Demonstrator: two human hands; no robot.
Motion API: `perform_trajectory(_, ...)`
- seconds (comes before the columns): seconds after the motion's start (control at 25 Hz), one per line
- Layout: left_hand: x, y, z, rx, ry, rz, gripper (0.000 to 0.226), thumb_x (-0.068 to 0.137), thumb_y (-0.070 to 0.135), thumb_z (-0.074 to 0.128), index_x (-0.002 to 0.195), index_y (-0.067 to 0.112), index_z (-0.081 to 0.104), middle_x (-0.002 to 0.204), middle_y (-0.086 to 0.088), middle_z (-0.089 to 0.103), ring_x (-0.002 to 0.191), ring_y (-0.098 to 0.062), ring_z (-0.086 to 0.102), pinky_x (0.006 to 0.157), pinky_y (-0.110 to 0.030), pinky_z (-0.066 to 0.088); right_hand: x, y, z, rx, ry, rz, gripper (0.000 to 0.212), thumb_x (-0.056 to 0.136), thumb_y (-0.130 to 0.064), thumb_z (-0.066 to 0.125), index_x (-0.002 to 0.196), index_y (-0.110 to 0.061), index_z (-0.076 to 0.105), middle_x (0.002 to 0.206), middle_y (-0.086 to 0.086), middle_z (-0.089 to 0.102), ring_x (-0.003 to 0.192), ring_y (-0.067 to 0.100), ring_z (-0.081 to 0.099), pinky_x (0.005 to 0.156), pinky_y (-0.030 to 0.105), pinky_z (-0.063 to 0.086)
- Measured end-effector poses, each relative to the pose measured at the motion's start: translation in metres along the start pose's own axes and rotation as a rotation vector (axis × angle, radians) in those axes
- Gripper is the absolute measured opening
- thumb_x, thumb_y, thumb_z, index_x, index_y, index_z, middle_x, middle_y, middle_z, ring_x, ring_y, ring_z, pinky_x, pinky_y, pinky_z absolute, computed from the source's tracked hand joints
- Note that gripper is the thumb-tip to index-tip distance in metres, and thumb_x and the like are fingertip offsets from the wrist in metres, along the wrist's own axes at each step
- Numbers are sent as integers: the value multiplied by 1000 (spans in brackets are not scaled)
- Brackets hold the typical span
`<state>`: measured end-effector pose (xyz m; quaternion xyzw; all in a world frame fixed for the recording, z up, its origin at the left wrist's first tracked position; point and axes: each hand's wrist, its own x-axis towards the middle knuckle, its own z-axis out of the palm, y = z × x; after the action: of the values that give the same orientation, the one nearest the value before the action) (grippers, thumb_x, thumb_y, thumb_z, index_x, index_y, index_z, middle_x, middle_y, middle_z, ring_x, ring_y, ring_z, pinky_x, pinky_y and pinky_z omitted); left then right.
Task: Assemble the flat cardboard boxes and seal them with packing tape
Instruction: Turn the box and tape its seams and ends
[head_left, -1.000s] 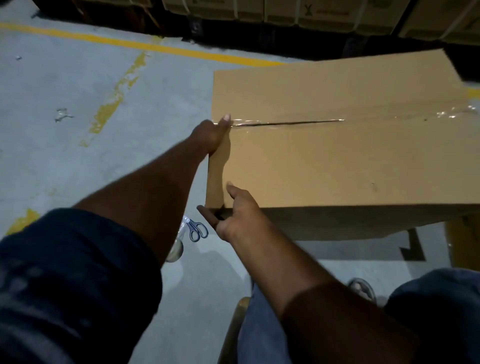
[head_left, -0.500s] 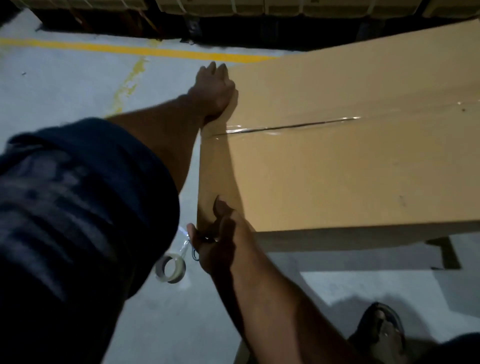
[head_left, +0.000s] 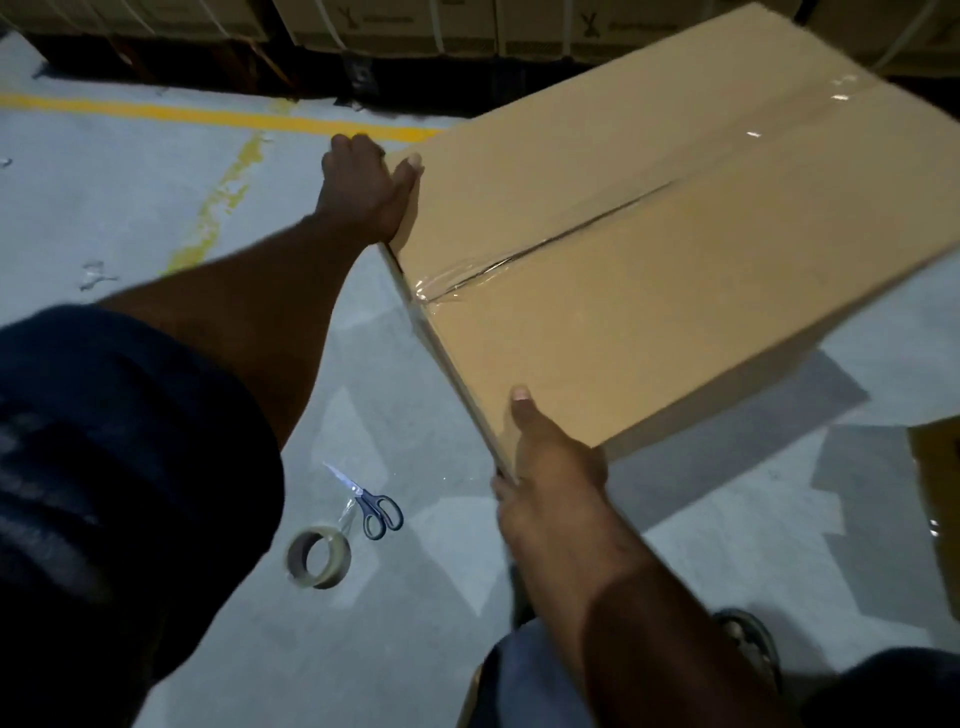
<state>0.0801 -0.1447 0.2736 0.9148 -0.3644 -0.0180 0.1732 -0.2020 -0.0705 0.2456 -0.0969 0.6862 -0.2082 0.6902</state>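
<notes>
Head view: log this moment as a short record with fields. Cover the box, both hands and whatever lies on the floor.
box: cardboard box, top flaps closed
seal: clear tape runs along the centre seam
left hand: left hand grips the far left corner, thumb on the top face
right hand: right hand grips the near corner, thumb on the top face
tape roll: tape roll on the floor, beside the scissors
scissors: scissors with blue handles, unheld
floor marking: yellow line

Quantities: one cardboard box (head_left: 649, 312) at 1 o'clock; one tape roll (head_left: 340, 560) and one pair of scissors (head_left: 370, 501) at 7 o'clock.
</notes>
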Motion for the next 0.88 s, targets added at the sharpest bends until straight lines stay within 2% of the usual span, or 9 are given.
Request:
perform_trajectory(0.16, -62, -23, -1, -171, 74, -208, 62, 99, 49, 51, 129, -5, 49, 132, -28, 45, 124, -45, 48, 103, -45, 39, 22, -62, -22, -130, 29, -377, 99, 60, -22, 94, 145, -16, 43, 137, 6, 56, 122, 29, 57, 101, 49, 52)
perform_trajectory(0.24, -103, -16, 10, -255, 88, -357, 61, 98, 49, 52, 130, -3, 48, 134, -25, 44, 125, -45, 47, 103, -45, 39, 41, -104, -32, -238, 25, -568, 88, 65, -13, 92, 142, -13, 49, 134, 9, 60, 117, 29, 61, 100, 48, 53)
perform_trajectory(0.32, -140, 4, 24, -330, 91, -441, 60, 97, 49, 54, 132, 0, 47, 135, -22, 43, 125, -42, 47, 100, -45, 42, 59, -147, -42, -394, 27, -669, 88, 74, -13, 87, 149, -11, 41, 142, 11, 54, 124, 28, 55, 105, 42, 49)
perform_trajectory(0.36, -153, 16, 32, -368, 94, -444, 60, 97, 48, 55, 134, 2, 46, 136, -20, 43, 125, -41, 47, 100, -44, 42, 67, -168, -47, -454, 28, -694, 92, 78, -15, 85, 153, -11, 33, 148, 12, 48, 130, 29, 50, 108, 36, 44)
perform_trajectory(0.44, -166, 37, 43, -434, 97, -451, 61, 97, 47, 55, 140, 6, 43, 140, -17, 40, 128, -36, 45, 101, -42, 42, 78, -194, -52, -556, 24, -745, 88, 83, -21, 82, 154, -12, 30, 151, 12, 43, 134, 31, 45, 102, 28, 40)
perform_trajectory(0.64, -159, 41, 45, -574, 30, -467, 60, 95, 48, 60, 142, 15, 41, 142, -13, 43, 126, -29, 50, 103, -40, 46, 91, -205, -56, -698, 149, -792, 73, 84, -38, 77, 142, -17, 39, 143, 13, 47, 131, 35, 47, 107, 45, 46)
perform_trajectory(0.76, -164, 17, 43, -640, -14, -408, 50, 97, 44, 59, 137, 16, 49, 136, -7, 54, 120, -22, 56, 94, -32, 48, 79, -196, -49, -837, 353, -829, 77, 88, -40, 71, 149, -13, 32, 152, 15, 35, 140, 36, 35, 113, 51, 36)
perform_trajectory(0.84, -173, -1, 42, -657, -28, -392, 47, 98, 44, 58, 136, 17, 52, 133, -5, 57, 118, -18, 57, 92, -28, 45, 65, -180, -41, -888, 418, -1010, 74, 88, -34, 67, 150, -14, 32, 157, 12, 29, 145, 33, 28, 117, 51, 26)
perform_trajectory(0.88, -179, -9, 44, -654, -32, -391, 46, 98, 42, 58, 136, 17, 52, 132, -4, 57, 116, -16, 57, 91, -27, 44, 57, -170, -37, -899, 401, -1174, 69, 88, -31, 64, 148, -15, 35, 157, 11, 30, 145, 31, 27, 118, 50, 22)
